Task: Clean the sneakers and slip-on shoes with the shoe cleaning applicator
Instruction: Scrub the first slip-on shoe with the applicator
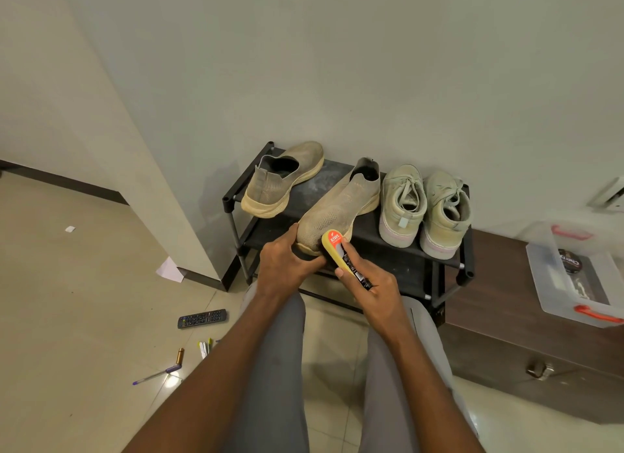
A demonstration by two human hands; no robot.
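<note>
Beige slip-on shoe (332,213) sits mid-frame on the black rack (410,250); my left hand (283,267) grips its toe. My right hand (374,292) holds the yellow applicator (334,250) against the toe. Sneakers (425,209) stand right of it.

We cannot see the toe tip of the dusty beige knit slip-on shoe (332,213); the left hand (283,267) covers it. Right of that shoe, the clear plastic storage box with red latches (574,277) is cut by the frame edge, and the label on the round dark tin (570,261) inside is too blurred for us to read.
</note>
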